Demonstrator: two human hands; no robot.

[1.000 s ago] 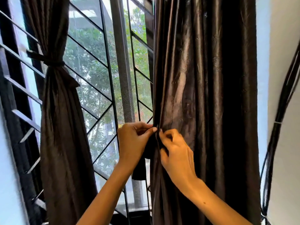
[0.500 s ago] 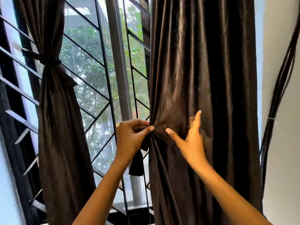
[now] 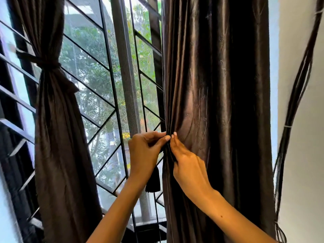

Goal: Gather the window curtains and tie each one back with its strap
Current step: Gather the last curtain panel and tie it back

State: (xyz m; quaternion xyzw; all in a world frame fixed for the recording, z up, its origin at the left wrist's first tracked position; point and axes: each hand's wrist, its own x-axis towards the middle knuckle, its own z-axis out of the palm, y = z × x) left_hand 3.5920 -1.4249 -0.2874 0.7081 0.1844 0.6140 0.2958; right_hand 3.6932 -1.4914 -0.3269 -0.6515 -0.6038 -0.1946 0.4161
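A dark brown satin curtain [image 3: 219,102] hangs loose on the right of the window. My left hand [image 3: 144,153] pinches its left edge together with a dark strap end [image 3: 152,181] that dangles below my palm. My right hand [image 3: 185,163] pinches the same curtain edge just beside it, fingertips nearly touching those of the left. On the left of the window the other curtain [image 3: 59,137] is gathered and cinched by a dark strap [image 3: 44,61] high up.
A window with a black diagonal grille [image 3: 105,95] and a grey centre post [image 3: 128,85] lies between the curtains. A bundle of black cables [image 3: 291,120] runs down the white wall [image 3: 306,155] at the right.
My right hand, which was spread flat against the curtain folds half a second ago, has come back left and now pinches the curtain edge by my left hand. The left hand kept its grip.
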